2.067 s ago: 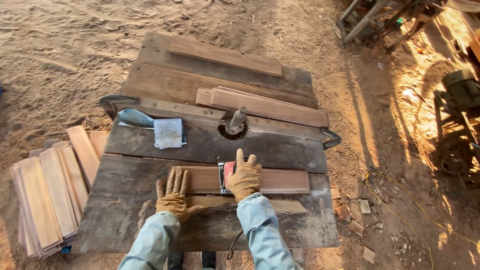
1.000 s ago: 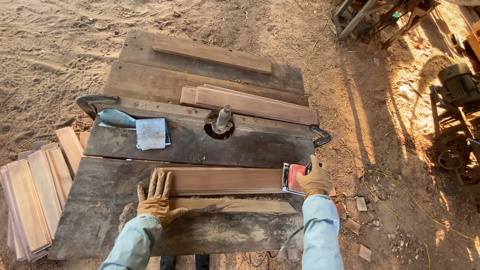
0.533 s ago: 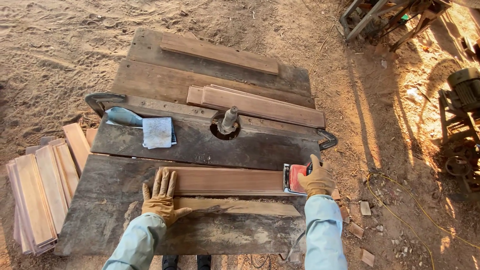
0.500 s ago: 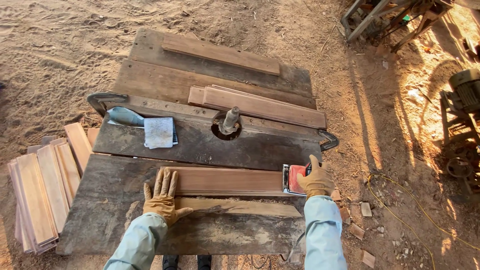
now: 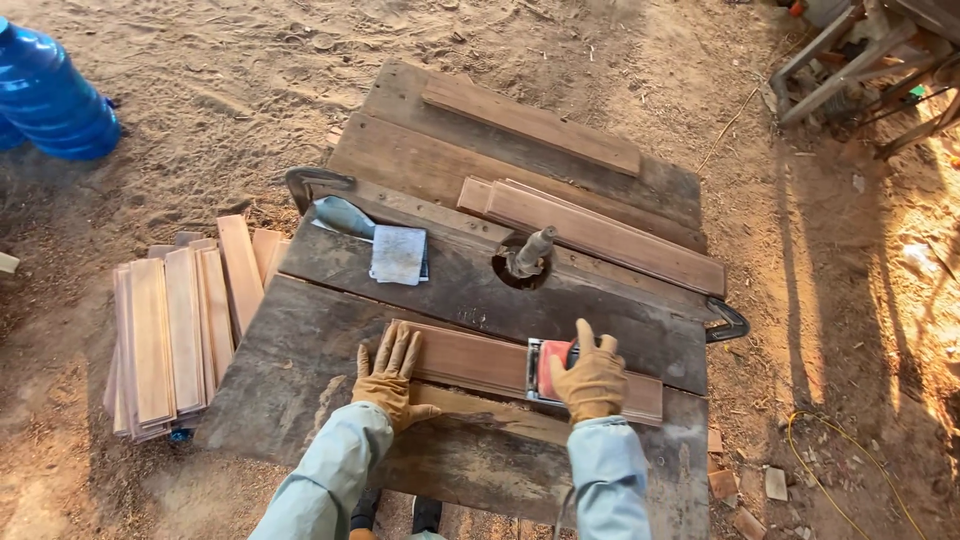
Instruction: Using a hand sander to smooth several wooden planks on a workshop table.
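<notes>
A reddish wooden board (image 5: 470,360) lies flat along the near part of a dark, worn wooden workbench (image 5: 300,370). My left hand (image 5: 390,376), in a tan work glove, presses flat on the board's left end with fingers spread. My right hand (image 5: 592,378), also gloved, grips a red electric sander (image 5: 546,368) that rests on the board about two thirds along it. A paler strip of wood (image 5: 500,412) lies just in front of the board, between my arms.
A metal spindle (image 5: 530,250) sticks up from a hole mid-bench. Folded sandpaper sheets (image 5: 398,254) lie left of it, more boards (image 5: 600,235) behind. Stacked boards (image 5: 175,325) sit on the sand at left, a blue water jug (image 5: 50,100) far left, a yellow cable (image 5: 860,470) at right.
My right hand has slid the sander leftward from the board's right end toward its middle. My left hand stays on the left end. The view has swung left, bringing the blue jug in.
</notes>
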